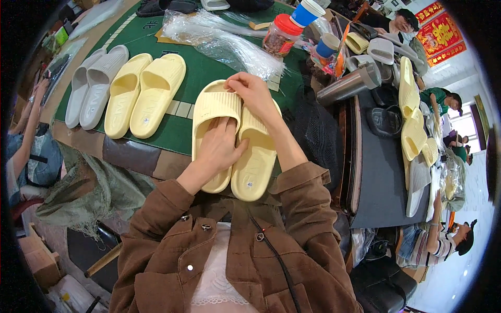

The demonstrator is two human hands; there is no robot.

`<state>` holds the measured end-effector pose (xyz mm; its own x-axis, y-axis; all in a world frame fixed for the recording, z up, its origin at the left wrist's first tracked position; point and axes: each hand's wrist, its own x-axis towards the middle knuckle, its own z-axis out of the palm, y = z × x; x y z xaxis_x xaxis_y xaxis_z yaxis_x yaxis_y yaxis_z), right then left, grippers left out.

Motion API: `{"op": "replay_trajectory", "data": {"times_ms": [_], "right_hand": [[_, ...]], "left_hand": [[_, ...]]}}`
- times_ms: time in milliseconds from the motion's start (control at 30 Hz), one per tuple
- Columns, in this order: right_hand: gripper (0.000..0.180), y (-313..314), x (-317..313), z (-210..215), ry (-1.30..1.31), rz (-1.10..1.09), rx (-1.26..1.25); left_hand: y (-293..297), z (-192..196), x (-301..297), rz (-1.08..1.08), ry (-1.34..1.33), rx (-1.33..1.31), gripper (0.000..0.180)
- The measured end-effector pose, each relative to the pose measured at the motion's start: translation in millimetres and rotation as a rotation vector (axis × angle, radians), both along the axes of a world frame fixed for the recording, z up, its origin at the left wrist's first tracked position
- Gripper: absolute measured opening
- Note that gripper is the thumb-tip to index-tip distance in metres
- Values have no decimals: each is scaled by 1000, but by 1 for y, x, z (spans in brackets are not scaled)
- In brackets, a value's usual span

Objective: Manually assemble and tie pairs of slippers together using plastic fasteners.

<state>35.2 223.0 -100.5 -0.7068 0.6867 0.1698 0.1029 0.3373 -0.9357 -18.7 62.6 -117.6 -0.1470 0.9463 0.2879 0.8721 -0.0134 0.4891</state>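
Observation:
A pair of pale yellow slide slippers stands toes-away in front of me, the left slipper [209,180] and the right slipper [253,175] side by side. My left hand [216,148] reaches into the left slipper, its fingers under the ribbed strap and its thumb over the right slipper's inner edge. At the far ends, my right hand [250,94] lies over the right strap. Its fingers are bent and closed where the two toes meet; anything small between them is hidden. A round size sticker shows on the right heel.
Another yellow pair [156,91] and a grey pair [99,83] rest left on the green tabletop [182,57]. Beyond lie clear plastic strands [224,39], a red-lidded jar [282,34] and paper cups. A steel tumbler [347,86] and more slippers stand right, with other people around.

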Motion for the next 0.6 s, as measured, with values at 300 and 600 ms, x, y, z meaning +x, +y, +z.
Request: {"op": "replay_trajectory", "data": {"times_ms": [300, 600], "right_hand": [[18, -2, 16, 5, 226, -211, -255], [13, -21, 9, 27, 342, -212, -101]], "left_hand": [[-32, 47, -4, -121, 308, 302, 43], [70, 45, -53, -89, -221, 301, 24]]}}
